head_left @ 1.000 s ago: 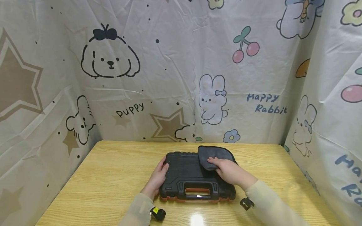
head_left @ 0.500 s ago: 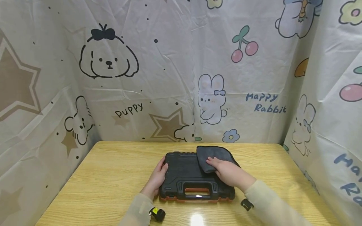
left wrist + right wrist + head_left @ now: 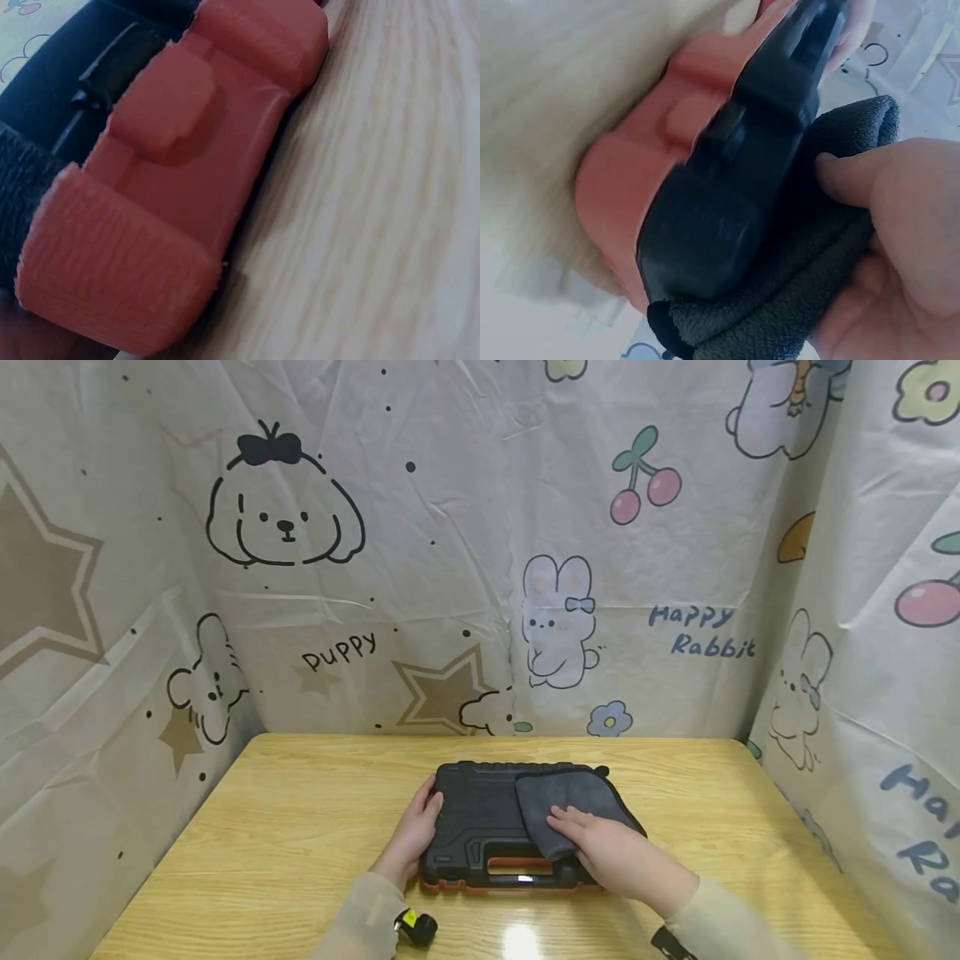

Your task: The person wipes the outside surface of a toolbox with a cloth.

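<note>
A black tool case with an orange-red lower shell lies flat on the table, its handle facing me. My left hand grips its left side, thumb along the top edge. In the left wrist view the orange-red side and a latch fill much of the frame, with only a dark bit of finger at the lower left. A dark grey cloth covers the right part of the lid and hangs past that side. My right hand holds the cloth and presses it on the lid near the front; in the right wrist view the thumb rests on a fold.
The wood-grain table extends around the case. A printed curtain closes off the back and both sides. Small black devices sit at both wrists.
My right hand has drawn the cloth toward the front of the case, uncovering the back right edge of the lid. My left hand keeps its place on the left side.
</note>
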A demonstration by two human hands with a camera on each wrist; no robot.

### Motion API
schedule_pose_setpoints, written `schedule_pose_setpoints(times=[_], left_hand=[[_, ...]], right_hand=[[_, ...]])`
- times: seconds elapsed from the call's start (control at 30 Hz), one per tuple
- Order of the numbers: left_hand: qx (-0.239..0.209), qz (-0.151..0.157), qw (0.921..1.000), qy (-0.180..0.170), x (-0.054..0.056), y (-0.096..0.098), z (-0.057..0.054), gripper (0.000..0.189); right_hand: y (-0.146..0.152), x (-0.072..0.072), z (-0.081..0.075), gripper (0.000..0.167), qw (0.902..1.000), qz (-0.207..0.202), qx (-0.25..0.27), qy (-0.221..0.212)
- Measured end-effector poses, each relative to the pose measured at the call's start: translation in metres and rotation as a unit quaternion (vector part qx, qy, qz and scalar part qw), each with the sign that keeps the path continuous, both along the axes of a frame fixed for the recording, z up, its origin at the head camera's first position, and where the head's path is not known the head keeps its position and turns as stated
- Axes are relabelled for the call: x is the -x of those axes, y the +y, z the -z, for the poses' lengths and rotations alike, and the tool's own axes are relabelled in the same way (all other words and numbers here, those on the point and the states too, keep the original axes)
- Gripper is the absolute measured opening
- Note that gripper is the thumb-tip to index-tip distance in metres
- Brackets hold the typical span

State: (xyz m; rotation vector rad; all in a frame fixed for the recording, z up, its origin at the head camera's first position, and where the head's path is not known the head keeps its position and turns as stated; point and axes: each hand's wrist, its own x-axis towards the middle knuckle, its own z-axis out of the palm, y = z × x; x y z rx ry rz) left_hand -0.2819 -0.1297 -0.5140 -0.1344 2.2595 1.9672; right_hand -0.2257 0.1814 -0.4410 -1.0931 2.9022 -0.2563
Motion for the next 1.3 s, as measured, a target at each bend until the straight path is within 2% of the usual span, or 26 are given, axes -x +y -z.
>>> schedule_pose_setpoints(times=[0.3,0.43,0.53,0.77,1.07,1.3], left_hand=[[0.004,-0.002,1.0,-0.001,-0.001,0.0,-0.001,0.059],[0.005,-0.001,1.0,-0.002,-0.001,0.0,-0.002,0.059],[0.006,-0.001,1.0,-0.003,-0.001,0.001,-0.003,0.059],[0.001,0.0,1.0,-0.002,-0.001,0.001,-0.001,0.059],[0.001,-0.002,1.0,-0.004,-0.001,0.001,-0.003,0.059],[0.002,-0.003,1.0,-0.004,-0.001,0.001,-0.001,0.059]], right_hand=[[0.003,-0.027,0.001,0.053,0.9998,0.003,0.017,-0.009],[0.004,-0.034,0.004,0.052,0.9997,-0.006,0.02,0.007],[0.004,-0.038,0.005,0.051,0.9999,-0.007,0.013,0.003],[0.0,-0.053,-0.003,0.053,0.9975,0.024,-0.004,-0.066],[-0.003,-0.055,-0.006,0.053,0.998,0.02,-0.004,-0.059],[-0.007,-0.048,-0.006,0.049,0.999,-0.003,-0.003,-0.046]])
